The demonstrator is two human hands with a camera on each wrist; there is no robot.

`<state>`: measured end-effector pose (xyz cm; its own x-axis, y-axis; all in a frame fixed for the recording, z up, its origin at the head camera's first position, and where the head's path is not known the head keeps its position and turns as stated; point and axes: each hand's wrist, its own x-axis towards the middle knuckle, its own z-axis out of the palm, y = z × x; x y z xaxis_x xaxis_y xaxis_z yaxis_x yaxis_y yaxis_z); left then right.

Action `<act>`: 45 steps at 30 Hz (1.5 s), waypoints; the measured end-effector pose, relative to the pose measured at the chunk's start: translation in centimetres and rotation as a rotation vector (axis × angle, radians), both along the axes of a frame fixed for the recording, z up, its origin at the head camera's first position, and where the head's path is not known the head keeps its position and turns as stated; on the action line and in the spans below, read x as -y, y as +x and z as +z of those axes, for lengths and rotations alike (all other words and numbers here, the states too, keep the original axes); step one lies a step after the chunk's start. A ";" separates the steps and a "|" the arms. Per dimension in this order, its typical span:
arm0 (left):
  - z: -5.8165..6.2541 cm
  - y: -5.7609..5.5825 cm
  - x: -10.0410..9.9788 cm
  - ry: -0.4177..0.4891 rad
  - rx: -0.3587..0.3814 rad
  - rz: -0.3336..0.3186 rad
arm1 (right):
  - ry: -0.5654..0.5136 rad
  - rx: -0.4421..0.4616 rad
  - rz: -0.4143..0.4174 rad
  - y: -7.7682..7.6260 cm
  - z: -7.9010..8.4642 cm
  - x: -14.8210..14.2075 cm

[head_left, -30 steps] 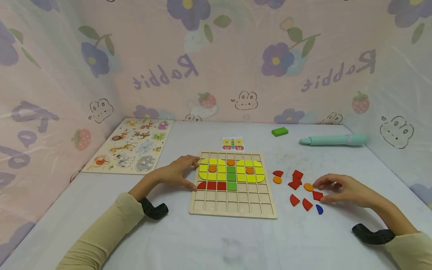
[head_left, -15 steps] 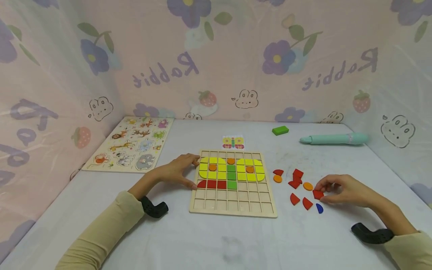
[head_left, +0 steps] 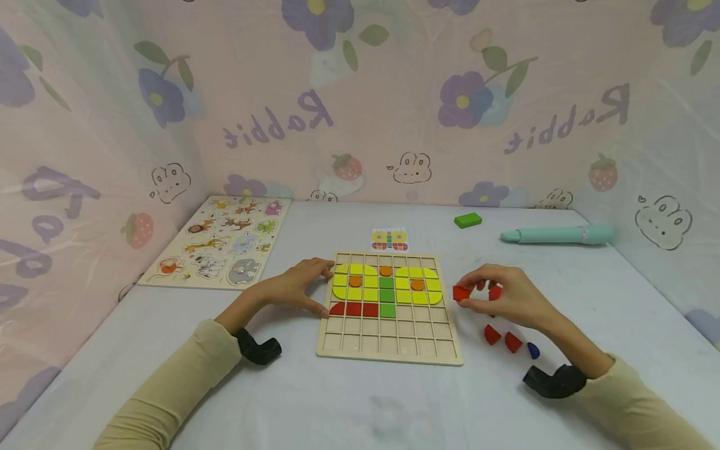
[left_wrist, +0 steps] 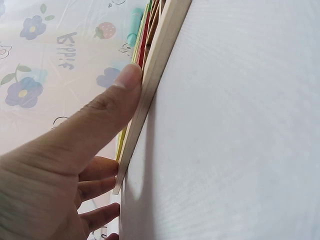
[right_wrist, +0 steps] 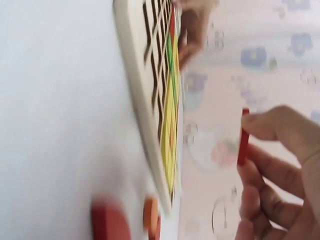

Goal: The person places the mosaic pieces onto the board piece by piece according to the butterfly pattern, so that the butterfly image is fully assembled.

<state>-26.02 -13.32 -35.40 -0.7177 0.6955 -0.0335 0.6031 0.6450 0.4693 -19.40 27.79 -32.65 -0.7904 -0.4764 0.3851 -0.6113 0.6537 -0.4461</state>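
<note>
My right hand (head_left: pixel 514 297) pinches a small red tile (head_left: pixel 460 293) between thumb and fingertips, just right of the wooden grid board (head_left: pixel 390 360). In the right wrist view the held tile (right_wrist: pixel 243 142) appears edge-on, raised off the table. My left hand (head_left: pixel 292 287) touches the board's left edge with thumb and fingers spread; its thumb (left_wrist: pixel 131 77) lies against that edge in the left wrist view. On the board sit yellow tiles (head_left: pixel 403 296), orange discs (head_left: pixel 385 270), a green column (head_left: pixel 387 297) and a row of red tiles (head_left: pixel 354 309) on the left.
Loose red quarter pieces (head_left: pixel 513 342) and a blue half-disc (head_left: pixel 534 350) lie right of the board; my right hand hides others. A butterfly pattern card (head_left: pixel 389 239) is behind it. Farther back are an animal puzzle (head_left: pixel 216 244), a green block (head_left: pixel 468 220) and a mint tube-shaped object (head_left: pixel 557 235).
My right hand took hold of a red tile from the loose pieces and carried it left and away from me, towards the board's right edge. The left hand stayed on the board.
</note>
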 end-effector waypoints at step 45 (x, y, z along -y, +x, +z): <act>0.2 0.1 0.0 0.012 -0.001 -0.013 | 0.038 0.123 0.028 -3.1 -0.6 1.8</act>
